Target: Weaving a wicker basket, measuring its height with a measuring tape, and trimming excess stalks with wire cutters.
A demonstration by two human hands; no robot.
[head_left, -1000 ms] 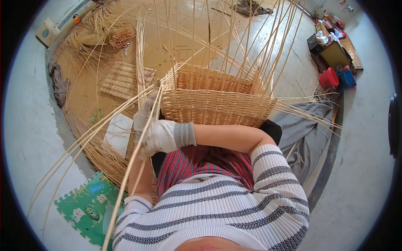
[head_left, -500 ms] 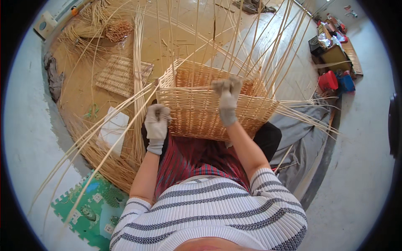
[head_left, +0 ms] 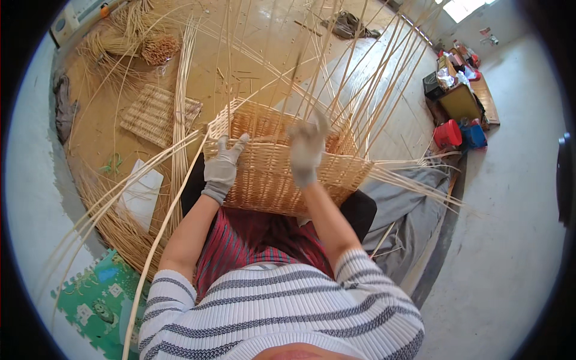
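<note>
A tan woven basket [head_left: 276,180] with tall upright rods around its rim rests tilted in front of my lap, above red striped cloth. My gloved left hand [head_left: 223,168] touches the front wall at the left, fingers apart near the rim. My gloved right hand [head_left: 306,150] is at the front rim, right of centre, smeared by motion; whether it holds anything, I cannot tell. Long loose rods [head_left: 157,236] run from the basket's left corner toward the lower left; several more stick out from its right corner.
A flat woven panel [head_left: 157,117], cane bundles [head_left: 159,48], a white board [head_left: 135,201] and a green foam mat [head_left: 90,306] lie left. Grey cloth [head_left: 408,222] is at right. Red [head_left: 447,133] and blue [head_left: 473,135] buckets stand by piled items. Walls curve around both sides.
Both hands have left the left corner. My left hand moved onto the front wall, then higher; my right hand moved right to the rim. The view has shifted, with more window showing.
</note>
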